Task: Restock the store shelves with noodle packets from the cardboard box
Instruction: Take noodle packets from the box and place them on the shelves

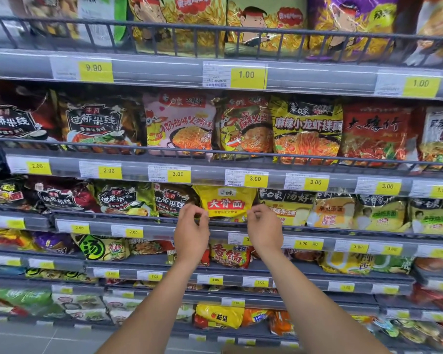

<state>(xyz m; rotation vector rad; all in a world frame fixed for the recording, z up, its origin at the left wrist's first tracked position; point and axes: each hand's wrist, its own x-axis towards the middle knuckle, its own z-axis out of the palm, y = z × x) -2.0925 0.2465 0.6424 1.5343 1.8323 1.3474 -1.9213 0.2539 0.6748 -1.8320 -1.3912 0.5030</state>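
A yellow noodle packet (225, 201) with a red label stands on the third shelf behind the wire rail (228, 224). My left hand (191, 232) is raised in front of the packet's lower left corner, its fingers loosely curled. At the lower right corner my right hand (264, 229) is held the same way. Neither hand plainly grips anything, and I cannot tell whether the fingertips touch the packet. A brown strip (261, 350) at the bottom edge may be the cardboard box; most of it is out of view.
Several grey shelves with wire rails carry rows of noodle packets. Yellow price tags (255, 180) line the shelf fronts. Dark packets (173, 200) sit left of the yellow one, pale yellow ones (284, 208) to its right. Grey floor (36, 341) shows at the lower left.
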